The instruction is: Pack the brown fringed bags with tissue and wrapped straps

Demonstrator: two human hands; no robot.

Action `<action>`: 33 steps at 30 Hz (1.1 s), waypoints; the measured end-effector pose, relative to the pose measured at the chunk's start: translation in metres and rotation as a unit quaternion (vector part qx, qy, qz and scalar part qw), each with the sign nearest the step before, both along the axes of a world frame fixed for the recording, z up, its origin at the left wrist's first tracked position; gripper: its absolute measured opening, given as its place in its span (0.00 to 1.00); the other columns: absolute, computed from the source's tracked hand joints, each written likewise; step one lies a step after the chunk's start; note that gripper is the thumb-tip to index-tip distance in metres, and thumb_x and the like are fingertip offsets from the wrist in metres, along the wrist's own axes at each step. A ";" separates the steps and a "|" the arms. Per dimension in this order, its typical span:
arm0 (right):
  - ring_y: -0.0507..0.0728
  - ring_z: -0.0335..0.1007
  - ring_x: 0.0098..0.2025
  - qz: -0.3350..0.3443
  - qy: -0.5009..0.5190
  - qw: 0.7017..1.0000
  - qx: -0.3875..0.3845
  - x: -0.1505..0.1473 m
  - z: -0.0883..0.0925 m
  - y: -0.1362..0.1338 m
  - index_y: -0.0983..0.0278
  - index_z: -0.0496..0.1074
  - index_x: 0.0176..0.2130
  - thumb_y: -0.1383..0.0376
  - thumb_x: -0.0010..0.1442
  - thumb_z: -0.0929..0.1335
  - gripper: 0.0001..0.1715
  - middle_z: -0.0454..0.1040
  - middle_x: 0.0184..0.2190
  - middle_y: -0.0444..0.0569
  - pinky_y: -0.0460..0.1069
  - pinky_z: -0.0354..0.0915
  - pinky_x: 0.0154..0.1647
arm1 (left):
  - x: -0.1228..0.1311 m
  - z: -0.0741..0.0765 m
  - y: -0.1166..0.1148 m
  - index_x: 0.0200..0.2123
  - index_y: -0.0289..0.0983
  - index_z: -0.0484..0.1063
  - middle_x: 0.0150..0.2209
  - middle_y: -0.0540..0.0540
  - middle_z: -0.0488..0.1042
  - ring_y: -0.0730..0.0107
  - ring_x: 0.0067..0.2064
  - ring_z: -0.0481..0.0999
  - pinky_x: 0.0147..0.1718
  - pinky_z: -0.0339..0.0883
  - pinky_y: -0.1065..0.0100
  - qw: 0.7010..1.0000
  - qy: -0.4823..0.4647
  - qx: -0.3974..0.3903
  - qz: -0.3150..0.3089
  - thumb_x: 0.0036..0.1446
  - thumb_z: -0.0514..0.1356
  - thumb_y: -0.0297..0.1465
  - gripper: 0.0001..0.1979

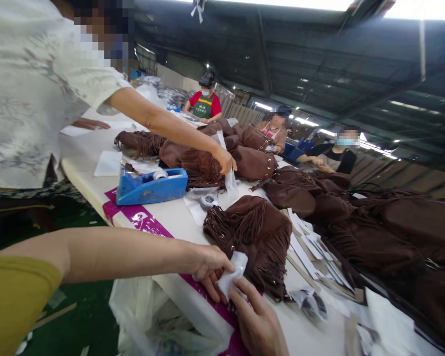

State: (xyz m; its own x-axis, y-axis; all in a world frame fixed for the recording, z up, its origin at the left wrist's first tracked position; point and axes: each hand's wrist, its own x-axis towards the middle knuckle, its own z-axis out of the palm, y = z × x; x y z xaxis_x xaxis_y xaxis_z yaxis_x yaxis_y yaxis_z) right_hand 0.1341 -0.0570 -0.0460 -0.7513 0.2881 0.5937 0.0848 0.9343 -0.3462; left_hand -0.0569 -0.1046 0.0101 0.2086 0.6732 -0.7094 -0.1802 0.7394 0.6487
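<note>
Between my two hands is a small piece of thin white wrapping (237, 267), soft and slightly see-through; whether anything lies inside it I cannot tell. My left hand (211, 269) pinches its left side between thumb and fingers. From below, my right hand (257, 314) grips its lower edge. Just behind the wrapping a dark brown fringed bag (255, 227) with small metal rings lies on the white table (174, 220). A co-worker's hand (224, 159) holds a strip of white paper (230, 184) at another brown bag farther back.
A blue tape dispenser (152, 188) stands at the left table edge, on purple tape (144, 217). Brown bags (404, 237) pile up at right, near white paper strips (307, 247). A plastic bag (163, 316) hangs below the edge. Several people work around the table.
</note>
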 end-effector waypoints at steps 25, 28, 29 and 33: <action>0.50 0.57 0.21 -0.122 0.027 0.833 -0.539 -0.027 0.018 -0.005 0.63 0.66 0.24 0.49 0.47 0.72 0.22 0.64 0.18 0.39 0.44 0.56 0.23 | -0.008 -0.005 -0.005 0.30 0.34 0.64 0.17 0.48 0.71 0.67 0.20 0.76 0.23 0.72 0.69 0.991 0.071 0.104 -0.047 0.64 0.47 0.24 0.11; 0.50 0.59 0.20 -0.118 0.049 0.811 -0.571 -0.031 0.018 -0.005 0.62 0.66 0.25 0.52 0.43 0.75 0.21 0.65 0.17 0.38 0.44 0.56 0.22 | -0.012 0.001 -0.006 0.29 0.34 0.63 0.17 0.49 0.70 0.70 0.19 0.74 0.21 0.67 0.73 0.982 0.113 0.118 -0.093 0.64 0.46 0.25 0.12; 0.49 0.58 0.20 -0.119 0.061 0.803 -0.580 -0.032 0.018 -0.005 0.62 0.65 0.25 0.53 0.41 0.76 0.21 0.65 0.17 0.37 0.44 0.56 0.21 | -0.012 0.003 -0.008 0.29 0.35 0.62 0.16 0.50 0.69 0.71 0.18 0.73 0.20 0.65 0.74 0.976 0.144 0.125 -0.108 0.64 0.46 0.25 0.11; 0.49 0.59 0.20 -0.114 0.092 0.762 -0.631 -0.033 0.021 -0.006 0.62 0.65 0.25 0.55 0.37 0.77 0.23 0.66 0.17 0.36 0.43 0.57 0.21 | -0.005 0.003 -0.027 0.34 0.36 0.63 0.21 0.52 0.70 0.69 0.22 0.72 0.21 0.62 0.73 0.894 0.338 0.261 -0.133 0.53 0.56 0.26 0.04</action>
State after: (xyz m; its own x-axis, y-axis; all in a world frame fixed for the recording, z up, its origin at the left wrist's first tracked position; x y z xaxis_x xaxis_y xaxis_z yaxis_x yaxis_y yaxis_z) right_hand 0.1010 -0.0626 -0.0255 -0.5341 0.8269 -0.1757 0.0367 -0.1850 -0.9821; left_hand -0.0624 -0.1312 0.0132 0.0527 0.9401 -0.3368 0.5212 0.2618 0.8123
